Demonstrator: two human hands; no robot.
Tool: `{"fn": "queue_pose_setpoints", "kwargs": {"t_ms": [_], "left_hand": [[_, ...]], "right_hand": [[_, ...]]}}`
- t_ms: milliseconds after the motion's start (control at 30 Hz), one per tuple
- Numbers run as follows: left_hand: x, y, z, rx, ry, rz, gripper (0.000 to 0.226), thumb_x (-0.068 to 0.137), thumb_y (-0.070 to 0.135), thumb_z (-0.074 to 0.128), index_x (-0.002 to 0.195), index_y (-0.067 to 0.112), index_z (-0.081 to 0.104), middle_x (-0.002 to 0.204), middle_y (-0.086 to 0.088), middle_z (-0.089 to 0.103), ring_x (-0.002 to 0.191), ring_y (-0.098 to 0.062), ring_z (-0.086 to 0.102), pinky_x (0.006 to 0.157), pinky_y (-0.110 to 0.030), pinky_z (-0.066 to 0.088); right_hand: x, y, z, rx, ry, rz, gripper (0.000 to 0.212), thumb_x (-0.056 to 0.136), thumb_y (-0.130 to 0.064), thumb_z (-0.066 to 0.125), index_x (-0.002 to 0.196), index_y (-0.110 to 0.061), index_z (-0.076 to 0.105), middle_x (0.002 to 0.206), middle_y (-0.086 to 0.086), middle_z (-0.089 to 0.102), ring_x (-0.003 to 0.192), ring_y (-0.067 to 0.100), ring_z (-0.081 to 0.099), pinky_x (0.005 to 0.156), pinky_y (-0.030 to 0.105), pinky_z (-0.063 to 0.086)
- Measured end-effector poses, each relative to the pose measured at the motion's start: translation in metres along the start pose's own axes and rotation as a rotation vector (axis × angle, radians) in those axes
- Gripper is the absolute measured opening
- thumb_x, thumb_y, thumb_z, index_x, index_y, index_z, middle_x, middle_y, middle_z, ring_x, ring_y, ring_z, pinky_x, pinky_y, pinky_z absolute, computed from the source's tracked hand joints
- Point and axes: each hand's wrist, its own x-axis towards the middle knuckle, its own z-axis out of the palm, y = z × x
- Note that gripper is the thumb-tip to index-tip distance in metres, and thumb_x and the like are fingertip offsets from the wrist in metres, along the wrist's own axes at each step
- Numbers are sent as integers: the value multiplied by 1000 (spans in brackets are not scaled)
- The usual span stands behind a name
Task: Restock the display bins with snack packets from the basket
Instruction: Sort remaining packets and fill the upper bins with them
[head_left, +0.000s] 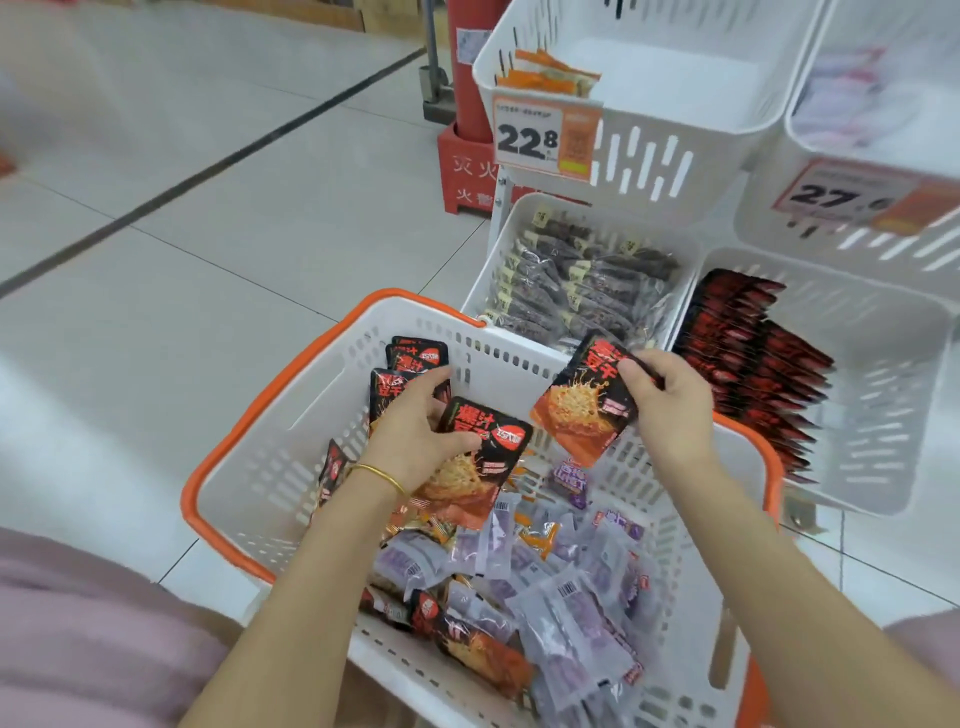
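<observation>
A white basket (291, 400) with an orange rim sits on the floor, holding black-and-orange snack packets and several small purple and orange packets (566, 587). My left hand (415, 431) grips one black-and-orange packet (478, 462) inside the basket. My right hand (670, 400) pinches another packet of the same kind (582, 410) above the basket's far right side, near a low white bin (893, 374) where matching packets stand in rows.
A second low bin (524, 228) holds dark packets. Above are a nearly bare bin (675, 62) with a few orange packets and a 22.8 price tag (540, 137), and another bin (852, 218) tagged 27. A red fire extinguisher stand (465, 171) is behind on the tiled floor.
</observation>
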Motion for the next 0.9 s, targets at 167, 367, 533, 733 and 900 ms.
{"fn": "queue_pose_setpoints", "kwargs": {"t_ms": [167, 367, 533, 733, 900], "left_hand": [[-9, 44, 19, -55, 20, 127, 78, 76, 12, 76, 142, 26, 35, 101, -8, 61, 95, -15, 57, 85, -23, 44], [-18, 70, 47, -159, 89, 261, 72, 76, 6, 74, 130, 36, 39, 86, -1, 48, 86, -12, 53, 102, -34, 42], [-15, 82, 62, -210, 116, 320, 72, 75, 3, 74, 129, 34, 38, 92, 6, 49, 91, -25, 61, 90, -35, 50], [-5, 96, 82, -146, -136, 262, 51, 78, 19, 74, 122, 24, 46, 106, 17, 58, 93, 1, 59, 74, -6, 46], [16, 112, 113, 32, -221, 311, 38, 77, 14, 75, 107, 17, 52, 96, 10, 60, 85, -3, 57, 64, -6, 42]], "right_hand": [[-10, -27, -18, 121, -241, -2, 13, 94, -16, 57, 84, -20, 64, 75, -4, 63, 59, -1, 60, 50, 18, 48], [-24, -36, -31, 252, -332, -15, 13, 95, -18, 54, 87, -19, 64, 80, 1, 66, 68, 10, 63, 58, 26, 51], [-20, -29, -49, 236, -443, -16, 45, 73, -9, 79, 107, -25, 55, 98, 2, 68, 88, 19, 67, 79, 37, 56], [-1, -26, -77, 155, -333, -3, 42, 74, -2, 76, 101, -26, 55, 95, 4, 68, 85, 20, 68, 68, 34, 56], [28, -30, -119, 90, -492, 138, 24, 81, -10, 73, 97, -23, 61, 86, 4, 72, 77, 21, 72, 63, 38, 59]]}}
